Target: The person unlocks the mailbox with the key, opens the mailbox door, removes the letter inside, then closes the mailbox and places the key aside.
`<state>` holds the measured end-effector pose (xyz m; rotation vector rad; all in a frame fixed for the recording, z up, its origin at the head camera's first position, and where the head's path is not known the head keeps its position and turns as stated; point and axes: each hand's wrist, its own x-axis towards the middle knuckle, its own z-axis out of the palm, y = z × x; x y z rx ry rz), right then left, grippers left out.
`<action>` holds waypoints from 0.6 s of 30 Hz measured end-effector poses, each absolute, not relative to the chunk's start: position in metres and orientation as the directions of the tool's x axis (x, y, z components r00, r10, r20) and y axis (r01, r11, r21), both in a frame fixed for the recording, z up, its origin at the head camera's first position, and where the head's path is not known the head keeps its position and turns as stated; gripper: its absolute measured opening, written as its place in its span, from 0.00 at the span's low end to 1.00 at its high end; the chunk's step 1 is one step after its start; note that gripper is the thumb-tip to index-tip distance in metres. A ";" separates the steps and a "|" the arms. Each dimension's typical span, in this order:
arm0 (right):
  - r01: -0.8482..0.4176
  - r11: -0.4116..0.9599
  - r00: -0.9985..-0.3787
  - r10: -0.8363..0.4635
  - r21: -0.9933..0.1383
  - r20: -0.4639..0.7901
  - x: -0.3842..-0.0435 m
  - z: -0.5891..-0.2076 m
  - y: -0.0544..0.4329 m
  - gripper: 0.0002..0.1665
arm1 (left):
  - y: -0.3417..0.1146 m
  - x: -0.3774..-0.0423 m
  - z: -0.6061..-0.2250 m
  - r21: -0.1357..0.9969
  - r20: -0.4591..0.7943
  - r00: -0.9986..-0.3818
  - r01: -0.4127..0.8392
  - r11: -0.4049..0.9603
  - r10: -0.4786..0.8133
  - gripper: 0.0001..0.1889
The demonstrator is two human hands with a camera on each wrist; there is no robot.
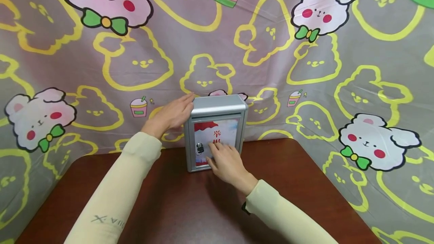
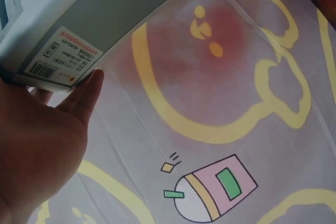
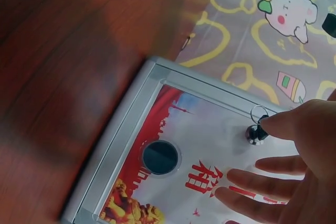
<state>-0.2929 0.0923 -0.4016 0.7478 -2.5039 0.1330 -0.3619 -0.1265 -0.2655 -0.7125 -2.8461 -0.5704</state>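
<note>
A silver-grey metal box (image 1: 218,102) with a framed printed front panel (image 3: 194,124) stands upright on the table. My left hand (image 1: 173,113) touches the box's upper left side, fingers mostly straight; the left wrist view shows its fingertips beside a white barcode label (image 2: 64,56). In front of the panel, my right hand (image 1: 227,161) hovers with its fingers extended. A lock with a black key (image 3: 256,134) and a metal ring sits on the panel. The right thumb overlaps the key in the right wrist view, while the head view shows them a little apart.
The brown wooden table (image 1: 271,168) extends around the box. Close behind hangs a patterned cloth (image 1: 264,44) with cartoon animals, which also runs along both sides. Low on the panel is a dark round spot (image 3: 160,157).
</note>
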 end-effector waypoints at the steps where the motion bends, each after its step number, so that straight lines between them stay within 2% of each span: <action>1: -0.537 0.842 -0.711 -0.485 0.052 0.509 -0.293 -0.401 0.091 0.27 | -0.127 -0.362 -0.265 0.324 0.238 -0.875 0.480 0.815 0.421 0.33; 11: -0.540 0.841 -0.704 -0.477 0.039 0.526 -0.298 -0.406 0.082 0.27 | -0.127 -0.362 -0.268 0.348 0.261 -0.880 0.470 0.811 0.398 0.33; 18: -0.553 0.831 -0.670 -0.487 0.060 0.561 -0.302 -0.412 0.074 0.26 | -0.126 -0.364 -0.273 0.359 0.274 -0.882 0.464 0.810 0.383 0.33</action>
